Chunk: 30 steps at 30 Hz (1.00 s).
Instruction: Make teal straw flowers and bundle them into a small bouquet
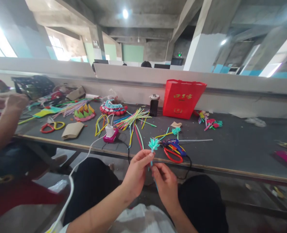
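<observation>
1. Our left hand (137, 171) is nearly closed, thumb and fingers pinching the thin blue stem of the teal flower (153, 144) just below its petals.
2. Our right hand (165, 183) is curled, its fingertips closed on the same stem lower down; the stem's lower end is hard to make out.
3. We have the flower upright in front of us, by the near edge of the tabletop (230, 145).
4. Among the containers, the red paper bag (182, 100) stands upright at the back; we cannot see what is in it.
5. Just left of the bag stands a dark cup (154, 106) with a whitish top, its contents hidden from us.
6. Farther left, a dark patterned bag (36, 84) lies among blurred craft pieces, and we cannot tell what it holds.
7. Near our hands, the glue gun (173, 142) partly covers the red scissors (173, 156).
8. Another person's hand (16, 101) shows at far left, blurred, the body mostly cut off by our view.
</observation>
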Motion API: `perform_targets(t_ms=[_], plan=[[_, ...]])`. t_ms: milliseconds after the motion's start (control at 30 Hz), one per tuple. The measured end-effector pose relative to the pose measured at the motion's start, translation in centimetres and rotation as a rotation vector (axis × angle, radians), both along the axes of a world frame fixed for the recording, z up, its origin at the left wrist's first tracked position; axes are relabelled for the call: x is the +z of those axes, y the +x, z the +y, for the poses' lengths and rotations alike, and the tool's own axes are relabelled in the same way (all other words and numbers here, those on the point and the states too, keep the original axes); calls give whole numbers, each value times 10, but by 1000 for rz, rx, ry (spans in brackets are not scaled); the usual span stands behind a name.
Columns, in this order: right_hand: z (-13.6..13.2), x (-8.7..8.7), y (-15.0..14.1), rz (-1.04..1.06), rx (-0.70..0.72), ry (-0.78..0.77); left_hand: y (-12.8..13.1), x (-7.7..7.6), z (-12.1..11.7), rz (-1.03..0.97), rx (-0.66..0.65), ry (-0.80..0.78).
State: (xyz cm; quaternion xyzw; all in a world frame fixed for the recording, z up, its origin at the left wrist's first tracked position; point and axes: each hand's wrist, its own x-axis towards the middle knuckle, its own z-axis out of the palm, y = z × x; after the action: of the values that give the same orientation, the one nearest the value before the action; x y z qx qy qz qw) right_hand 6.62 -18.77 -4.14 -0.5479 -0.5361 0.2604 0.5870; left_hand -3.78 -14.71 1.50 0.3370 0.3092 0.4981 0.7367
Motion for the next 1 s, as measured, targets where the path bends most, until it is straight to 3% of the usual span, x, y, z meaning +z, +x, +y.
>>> perform_targets(t_ms=[167, 367, 733, 1000], plan=[[-23, -10, -12, 69, -24, -65, -12, -2, -17, 84, -48, 44], [-34, -16, -20, 241, 46, -131, -20, -7, -21, 177, -44, 44], [-25, -42, -11, 359, 108, -247, -25, -26, -14, 123, -76, -98], [-15, -33, 9, 346, 10, -185, -27, -31, -6, 97, -54, -125]])
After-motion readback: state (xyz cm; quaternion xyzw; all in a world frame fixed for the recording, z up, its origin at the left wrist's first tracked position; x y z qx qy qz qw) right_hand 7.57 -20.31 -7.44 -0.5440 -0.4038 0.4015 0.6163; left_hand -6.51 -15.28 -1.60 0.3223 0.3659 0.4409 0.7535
